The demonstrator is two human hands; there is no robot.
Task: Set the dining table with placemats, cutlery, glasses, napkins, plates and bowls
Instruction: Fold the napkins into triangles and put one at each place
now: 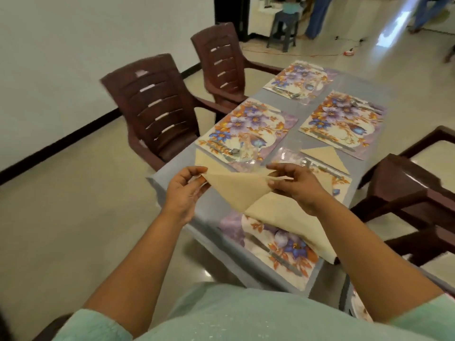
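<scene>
- No brand, label or writing could be read anywhere in the view; the only print was the floral pattern on the placemats.
- The left hand [183, 190] pinched one corner of a beige napkin [242, 190] between thumb and fingertips.
- The right hand [296, 184] pinched the opposite corner of the same napkin, fingers curled over the fold.
- The napkin was held up above the near end of the table, partly folded into a triangle, its lower part draping onto the nearest placemat [275, 249].
- A second napkin [326, 156], folded into a triangle, lay flat on the table between the right-hand placemats.
- The table [304, 126] had a grey-blue glossy top, with placemats laid in two rows along it.
- The left middle placemat [242, 129] carried cutlery [225, 150] near its close edge; the metal was blurred and the pieces could not be told apart.
- The far left placemat [296, 80] and the right placemat [343, 121] also bore cutlery, equally blurred.
- Two dark brown plastic chairs stood along the left side: a near chair [155, 107] and a far chair [222, 62].
- Another brown chair [403, 190] stood at the right side.
- The floor [73, 205] was pale glossy tile, meeting a white wall [73, 45] with a black skirting strip.
- A grey stool [283, 28] stood in the far background, beside someone's legs.
</scene>
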